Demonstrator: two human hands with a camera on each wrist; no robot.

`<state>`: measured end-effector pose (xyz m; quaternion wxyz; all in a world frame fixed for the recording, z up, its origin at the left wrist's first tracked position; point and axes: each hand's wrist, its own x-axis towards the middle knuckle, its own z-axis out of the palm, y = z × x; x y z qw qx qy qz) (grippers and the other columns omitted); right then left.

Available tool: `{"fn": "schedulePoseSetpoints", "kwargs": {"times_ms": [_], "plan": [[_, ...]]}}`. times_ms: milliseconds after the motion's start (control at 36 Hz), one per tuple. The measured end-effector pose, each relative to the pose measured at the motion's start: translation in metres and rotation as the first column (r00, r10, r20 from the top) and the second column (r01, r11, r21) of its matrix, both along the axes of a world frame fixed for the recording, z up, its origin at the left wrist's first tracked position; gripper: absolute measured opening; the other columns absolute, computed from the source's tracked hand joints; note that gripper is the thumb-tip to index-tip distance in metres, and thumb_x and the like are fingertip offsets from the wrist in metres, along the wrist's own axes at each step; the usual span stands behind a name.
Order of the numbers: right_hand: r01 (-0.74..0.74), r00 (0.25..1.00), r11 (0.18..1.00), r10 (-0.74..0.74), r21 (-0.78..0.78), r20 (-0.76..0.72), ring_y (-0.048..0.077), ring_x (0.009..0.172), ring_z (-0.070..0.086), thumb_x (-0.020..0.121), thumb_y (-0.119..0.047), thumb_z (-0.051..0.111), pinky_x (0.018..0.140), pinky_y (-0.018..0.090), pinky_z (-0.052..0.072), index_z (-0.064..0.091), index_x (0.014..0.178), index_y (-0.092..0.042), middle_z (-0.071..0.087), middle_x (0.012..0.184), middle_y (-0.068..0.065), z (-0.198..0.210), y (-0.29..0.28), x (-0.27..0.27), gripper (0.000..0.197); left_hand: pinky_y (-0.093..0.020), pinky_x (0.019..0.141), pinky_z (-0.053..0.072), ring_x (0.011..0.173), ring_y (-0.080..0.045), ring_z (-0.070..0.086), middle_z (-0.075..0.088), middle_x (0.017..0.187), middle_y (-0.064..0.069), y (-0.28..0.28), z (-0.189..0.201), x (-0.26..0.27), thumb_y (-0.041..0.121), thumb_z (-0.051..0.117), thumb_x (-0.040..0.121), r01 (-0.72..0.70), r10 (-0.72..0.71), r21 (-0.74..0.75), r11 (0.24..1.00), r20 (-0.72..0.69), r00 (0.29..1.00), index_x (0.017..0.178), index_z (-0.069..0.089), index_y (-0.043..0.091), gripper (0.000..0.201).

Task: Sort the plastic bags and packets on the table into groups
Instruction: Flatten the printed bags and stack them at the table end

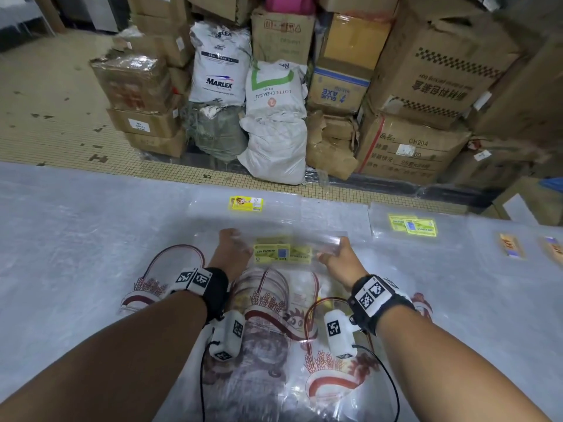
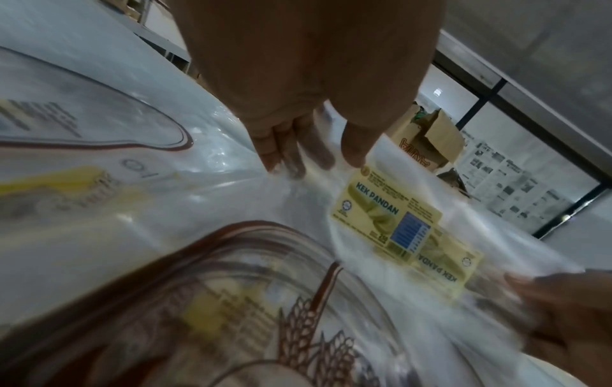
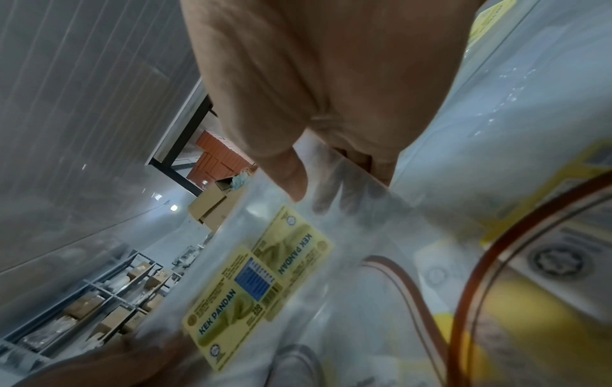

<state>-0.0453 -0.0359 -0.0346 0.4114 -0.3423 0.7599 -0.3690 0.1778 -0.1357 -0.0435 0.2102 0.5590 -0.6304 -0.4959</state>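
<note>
Hands share one load: left hand (image 1: 233, 248) and right hand (image 1: 336, 257) pinch opposite ends of the Kek Pandan bags (image 1: 281, 252), probably bound for the matching stack (image 1: 411, 225).

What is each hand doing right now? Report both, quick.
Left hand: fingers pinch the left edge of the clear Kek Pandan bags.
Right hand: thumb and fingers pinch their right edge.

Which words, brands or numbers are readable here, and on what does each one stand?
"KEK PANDAN": yellow label of the held clear bag.
"MARLEX": white sack.
"LOTTE CHEMICAL", upside down: second sack.
"BLUE AXE", upside down: blue box.
"CH204": carton.
Other labels: too blurred.
</note>
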Motion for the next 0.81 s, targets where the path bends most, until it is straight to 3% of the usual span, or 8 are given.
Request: {"fn": "schedulePoseSetpoints", "kwargs": {"times_ms": [167, 278, 389, 472, 528, 583, 667, 806], "plan": [[0.003, 0.999, 0.997, 0.000, 0.073, -0.045, 0.021, 0.102, 0.060, 0.097, -0.012, 0.053, 0.089, 0.035, 0.054, 0.029, 0.137, -0.010, 0.059, 0.113, 0.008, -0.011, -0.002, -0.002, 0.047, -0.035, 0.080, 0.042, 0.092, -0.028, 0.052, 0.053, 0.108, -0.013, 0.005, 0.002, -0.003, 0.002, 0.054, 0.094, -0.097, 0.100, -0.031, 0.995, 0.109, 0.989, 0.140, 0.032, 0.004, 0.051], [0.079, 0.994, 0.997, -0.079, -0.002, -0.070, 0.024, 0.098, 0.060, 0.097, -0.008, 0.050, 0.085, 0.033, 0.052, 0.040, 0.121, -0.006, 0.056, 0.096, 0.004, -0.007, -0.005, -0.004, 0.025, -0.032, 0.080, 0.042, 0.091, -0.025, 0.053, 0.055, 0.105, -0.007, -0.002, 0.008, -0.005, 0.011, 0.061, 0.093, -0.097, 0.098, -0.022, 0.995, 0.066, 0.993, 0.132, 0.041, 0.007, 0.044], [0.154, 0.987, 0.986, -0.156, -0.058, -0.035, 0.020, 0.079, 0.056, 0.096, -0.002, 0.045, 0.074, 0.035, 0.050, 0.039, 0.105, -0.011, 0.052, 0.091, 0.007, 0.004, -0.009, -0.018, 0.014, -0.031, 0.066, 0.042, 0.073, -0.022, 0.054, 0.058, 0.080, -0.003, -0.017, 0.020, -0.016, 0.019, 0.065, 0.082, -0.013, 0.013, 0.021, 1.000, -0.020, 1.000, 0.107, 0.058, 0.005, 0.030], [0.237, 0.971, 0.968, -0.238, -0.079, -0.005, 0.015, 0.072, 0.053, 0.093, 0.005, 0.044, 0.064, 0.029, 0.049, 0.041, 0.095, -0.014, 0.051, 0.088, 0.007, 0.015, -0.008, -0.036, 0.019, -0.036, 0.077, 0.052, 0.080, -0.024, 0.058, 0.064, 0.096, -0.011, -0.026, 0.030, -0.034, 0.019, 0.064, 0.091, 0.036, -0.036, -0.033, 0.999, 0.005, 0.999, 0.106, 0.059, 0.007, 0.019], [0.289, 0.955, 0.953, -0.293, -0.086, -0.043, 0.021, 0.078, 0.057, 0.091, 0.003, 0.047, 0.072, 0.035, 0.052, 0.044, 0.101, -0.012, 0.056, 0.092, 0.012, 0.023, -0.006, -0.050, 0.019, -0.043, 0.084, 0.052, 0.084, -0.026, 0.057, 0.063, 0.103, -0.016, -0.028, 0.039, -0.050, 0.022, 0.063, 0.093, 0.069, -0.070, -0.041, 0.997, -0.012, 0.997, 0.105, 0.057, 0.003, 0.024], [0.334, 0.940, 0.938, -0.339, -0.094, -0.042, 0.027, 0.082, 0.059, 0.088, 0.002, 0.051, 0.077, 0.043, 0.054, 0.044, 0.098, -0.016, 0.060, 0.094, 0.015, 0.030, -0.002, -0.066, 0.022, -0.038, 0.074, 0.049, 0.078, -0.025, 0.053, 0.059, 0.100, -0.018, -0.027, 0.046, -0.069, 0.022, 0.059, 0.095, 0.105, -0.106, -0.032, 0.994, -0.025, 0.994, 0.108, 0.053, 0.000, 0.026], [0.379, 0.924, 0.922, -0.382, -0.086, -0.024, 0.025, 0.071, 0.056, 0.087, 0.002, 0.053, 0.060, 0.034, 0.047, 0.042, 0.090, -0.020, 0.058, 0.089, 0.014, 0.037, 0.004, -0.092, 0.025, -0.032, 0.065, 0.043, 0.072, -0.023, 0.049, 0.053, 0.095, -0.014, -0.023, 0.055, -0.103, 0.016, 0.053, 0.097, 0.116, -0.116, 0.008, 0.993, -0.043, 0.992, 0.122, 0.046, 0.001, 0.030], [0.414, 0.909, 0.909, -0.416, -0.052, -0.022, 0.027, 0.081, 0.056, 0.089, -0.007, 0.052, 0.060, 0.035, 0.043, 0.031, 0.135, -0.009, 0.061, 0.099, 0.020, 0.041, 0.011, -0.143, 0.051, -0.046, 0.088, 0.051, 0.089, -0.026, 0.054, 0.055, 0.101, -0.012, -0.016, 0.064, -0.162, 0.018, 0.051, 0.099, 0.168, -0.168, 0.012, 0.986, -0.001, 0.986, 0.120, 0.052, 0.000, 0.028]]}}
